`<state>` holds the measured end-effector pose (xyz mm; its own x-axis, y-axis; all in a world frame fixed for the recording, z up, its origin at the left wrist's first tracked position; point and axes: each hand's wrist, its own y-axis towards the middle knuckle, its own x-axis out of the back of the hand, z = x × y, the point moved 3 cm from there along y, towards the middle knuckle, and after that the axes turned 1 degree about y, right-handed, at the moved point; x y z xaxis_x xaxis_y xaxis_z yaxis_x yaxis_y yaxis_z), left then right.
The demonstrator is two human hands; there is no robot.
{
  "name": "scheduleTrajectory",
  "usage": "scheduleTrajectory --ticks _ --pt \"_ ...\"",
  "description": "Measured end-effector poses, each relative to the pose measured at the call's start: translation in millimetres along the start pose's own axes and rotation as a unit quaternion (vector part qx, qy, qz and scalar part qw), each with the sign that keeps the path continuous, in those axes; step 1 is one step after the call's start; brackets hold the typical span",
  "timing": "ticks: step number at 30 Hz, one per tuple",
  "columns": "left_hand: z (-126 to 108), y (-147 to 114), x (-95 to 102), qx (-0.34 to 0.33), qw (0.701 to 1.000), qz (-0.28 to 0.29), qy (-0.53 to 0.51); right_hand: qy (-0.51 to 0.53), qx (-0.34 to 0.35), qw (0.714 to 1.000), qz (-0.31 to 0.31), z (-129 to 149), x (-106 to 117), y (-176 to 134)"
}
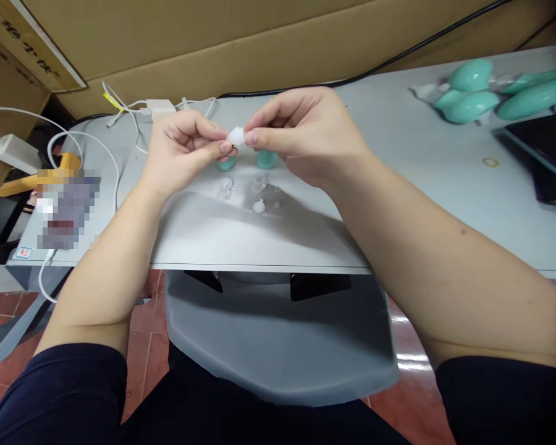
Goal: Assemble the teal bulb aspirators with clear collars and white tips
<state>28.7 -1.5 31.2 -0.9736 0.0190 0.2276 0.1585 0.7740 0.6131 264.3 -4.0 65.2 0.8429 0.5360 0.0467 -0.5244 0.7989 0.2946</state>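
Fingertips of my left hand [180, 145] and my right hand [306, 133] pinch a small white plastic piece [236, 136] between them, held above the table. My fingers partly cover it, so its exact kind is unclear. Behind the hands stand two mint-green parts [266, 159], mostly hidden by my fingers. Nearer to me on the tabletop lie a clear plastic piece [225, 188], a clear ring-shaped cup [259, 182], a small white funnel-like piece [259, 206] and tiny clear rings [277, 204].
Mint-green rounded parts [472, 99] in clear wrap lie at the back right, near a dark device [547, 161]. A tan ring [490, 162] is on the table [398, 136]. White cables and a charger [18, 153], a yellow object [69, 164] and a blurred-out phone-like item [71, 210] occupy the left.
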Motion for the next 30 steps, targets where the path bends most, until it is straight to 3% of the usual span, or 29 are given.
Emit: scheduleTrajectory --ticks 8,15,22,30 --pt "-11 -4 -1.7 0.048 0.996 0.019 0.074 0.006 0.025 1.000 0.003 -6 -1 2" --pt "-18 -5 -2.0 0.049 0.995 0.047 0.071 -0.013 -0.052 0.999 -0.005 -3 0 0" --pt "-22 -5 0.1 0.020 0.996 0.071 0.050 0.024 -0.022 0.999 0.002 -13 1 5" --pt "-30 -7 -1.2 0.038 0.993 0.076 0.078 0.035 -0.016 0.999 0.019 -6 1 1"
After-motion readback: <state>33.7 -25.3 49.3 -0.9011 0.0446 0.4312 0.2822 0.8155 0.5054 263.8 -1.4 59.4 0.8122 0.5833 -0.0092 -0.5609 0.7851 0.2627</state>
